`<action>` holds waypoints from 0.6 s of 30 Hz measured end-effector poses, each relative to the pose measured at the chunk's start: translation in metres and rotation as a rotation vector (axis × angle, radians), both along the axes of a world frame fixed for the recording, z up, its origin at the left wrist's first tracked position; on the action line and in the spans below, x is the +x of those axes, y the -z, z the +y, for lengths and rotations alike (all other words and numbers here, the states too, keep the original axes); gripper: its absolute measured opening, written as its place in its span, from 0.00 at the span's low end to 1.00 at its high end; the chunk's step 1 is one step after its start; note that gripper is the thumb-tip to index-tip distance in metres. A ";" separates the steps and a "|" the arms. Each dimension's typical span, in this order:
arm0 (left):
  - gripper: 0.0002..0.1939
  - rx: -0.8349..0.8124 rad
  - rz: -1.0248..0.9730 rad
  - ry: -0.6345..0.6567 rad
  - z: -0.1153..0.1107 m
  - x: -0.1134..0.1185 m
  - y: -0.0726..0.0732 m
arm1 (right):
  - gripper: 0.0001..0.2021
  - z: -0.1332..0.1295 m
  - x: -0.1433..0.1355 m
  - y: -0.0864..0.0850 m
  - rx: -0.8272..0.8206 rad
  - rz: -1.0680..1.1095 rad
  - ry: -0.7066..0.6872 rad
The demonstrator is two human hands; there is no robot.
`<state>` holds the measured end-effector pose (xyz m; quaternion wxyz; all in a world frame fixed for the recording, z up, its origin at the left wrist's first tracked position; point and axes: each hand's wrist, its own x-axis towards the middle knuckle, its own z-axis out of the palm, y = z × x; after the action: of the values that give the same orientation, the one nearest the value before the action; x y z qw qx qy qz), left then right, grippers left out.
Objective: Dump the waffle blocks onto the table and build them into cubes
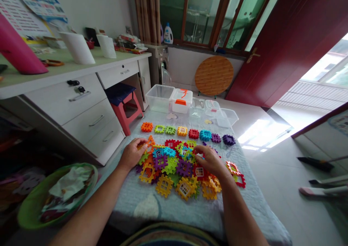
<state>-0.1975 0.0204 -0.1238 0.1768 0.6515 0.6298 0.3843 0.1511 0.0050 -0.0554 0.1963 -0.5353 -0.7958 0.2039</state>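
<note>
Pale blue cloth covers the surface (195,209) where a heap of plastic tiles (176,168) lies flat, the left hand (133,153) with its grip curled loosely on an orange tile (149,143), the right hand (210,161) resting half-open on the heap.

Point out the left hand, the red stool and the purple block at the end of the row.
left hand (132,154), head view, on the back of the hand.
red stool (125,112), head view, on its front leg.
purple block (229,140), head view, on its middle.
</note>
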 end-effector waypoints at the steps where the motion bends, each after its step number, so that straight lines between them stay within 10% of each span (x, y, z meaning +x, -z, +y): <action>1: 0.14 0.000 -0.002 -0.004 0.000 0.000 0.000 | 0.09 0.000 -0.001 0.002 -0.003 0.005 -0.008; 18: 0.14 -0.007 -0.009 -0.027 -0.001 0.001 -0.003 | 0.14 -0.004 -0.003 0.010 -0.001 0.134 -0.034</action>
<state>-0.1961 0.0195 -0.1211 0.1769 0.6405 0.6390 0.3874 0.1477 0.0014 -0.0655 0.2452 -0.5068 -0.7900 0.2428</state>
